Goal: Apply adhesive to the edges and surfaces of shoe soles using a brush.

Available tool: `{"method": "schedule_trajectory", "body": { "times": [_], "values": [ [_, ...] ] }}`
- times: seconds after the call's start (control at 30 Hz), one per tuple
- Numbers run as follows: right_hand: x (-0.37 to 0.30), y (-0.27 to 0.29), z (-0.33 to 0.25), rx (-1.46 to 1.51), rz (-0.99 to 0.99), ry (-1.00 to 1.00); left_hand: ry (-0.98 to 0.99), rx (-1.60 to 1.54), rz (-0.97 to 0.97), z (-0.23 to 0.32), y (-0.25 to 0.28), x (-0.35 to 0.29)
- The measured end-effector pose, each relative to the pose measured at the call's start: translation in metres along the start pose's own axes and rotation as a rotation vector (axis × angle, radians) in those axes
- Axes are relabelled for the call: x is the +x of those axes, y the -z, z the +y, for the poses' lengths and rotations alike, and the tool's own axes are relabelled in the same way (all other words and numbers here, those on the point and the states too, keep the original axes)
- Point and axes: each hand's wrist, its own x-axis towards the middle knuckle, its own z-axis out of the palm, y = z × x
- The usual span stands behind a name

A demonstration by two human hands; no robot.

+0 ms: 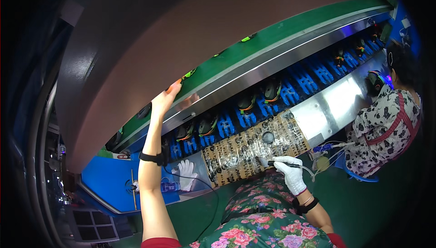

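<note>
My bare left hand [167,97] reaches far out under the large hood, onto the green conveyor belt [231,68]. Its fingertips are beside or on a neon green and orange piece [189,73], and the hood's edge and glare partly hide them. In my right hand [290,173], which wears a white glove, is a black-handled brush [278,163] with a pale tip and a clear tube at its back end. The brush tip hovers over or touches the tape-covered cardboard [236,159] on the bench. A small round dark dish [268,137] sits on that cardboard.
Dark shoes [208,127] with bright trim stand among blue racks [225,125] between belt and bench. A loose white glove [186,173] and a blue bottle [170,187] lie near my left arm. A co-worker [386,121] sits at the right, near a dark shoe [375,83].
</note>
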Motion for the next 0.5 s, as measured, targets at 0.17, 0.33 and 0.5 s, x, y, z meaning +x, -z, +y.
{"method": "schedule_trajectory", "body": {
  "times": [0.17, 0.33, 0.5],
  "values": [
    [0.002, 0.000, 0.000, 0.037, 0.004, -0.025, 0.207, -0.345, -0.063, -0.015, -0.005, 0.010],
    [0.007, 0.000, -0.002, 0.052, -0.015, -0.007, 0.089, -0.552, -0.074, -0.007, -0.052, 0.043],
    [0.004, 0.008, -0.008, 0.086, 0.050, 0.004, -0.094, -0.465, -0.210, 0.034, -0.097, 0.092]
  ]
}}
